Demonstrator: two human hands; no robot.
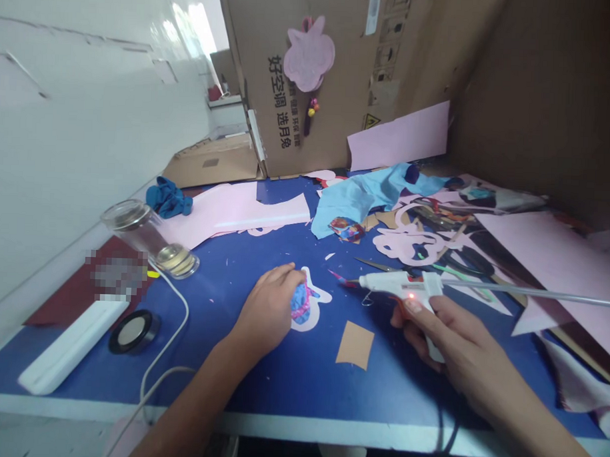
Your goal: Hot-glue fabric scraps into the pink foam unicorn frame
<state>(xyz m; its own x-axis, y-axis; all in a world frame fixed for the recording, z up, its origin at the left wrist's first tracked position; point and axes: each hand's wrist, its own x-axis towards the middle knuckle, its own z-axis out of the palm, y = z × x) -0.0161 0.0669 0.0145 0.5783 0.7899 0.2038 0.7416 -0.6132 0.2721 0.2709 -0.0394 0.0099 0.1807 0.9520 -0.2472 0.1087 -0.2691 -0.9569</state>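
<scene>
My left hand [267,307] rests on the blue work surface [299,381], its fingertips pinching a small blue and pink fabric piece [299,303]. That piece lies on a white-edged cut-out shape [317,297]. To the right, my right hand [446,333] grips a white hot glue gun [400,284] with a red light lit. Its nozzle points left toward the cut-out, a short gap away. A long glue stick [533,292] runs out of its back to the right.
Scissors [376,265] and felt scraps lie beyond the glue gun, with pink sheets [233,212] and light blue fabric [371,194] farther back. A glass jar [149,236], black tape roll [134,331], and white strip [73,344] stand left. A cardboard box [310,75] stands behind.
</scene>
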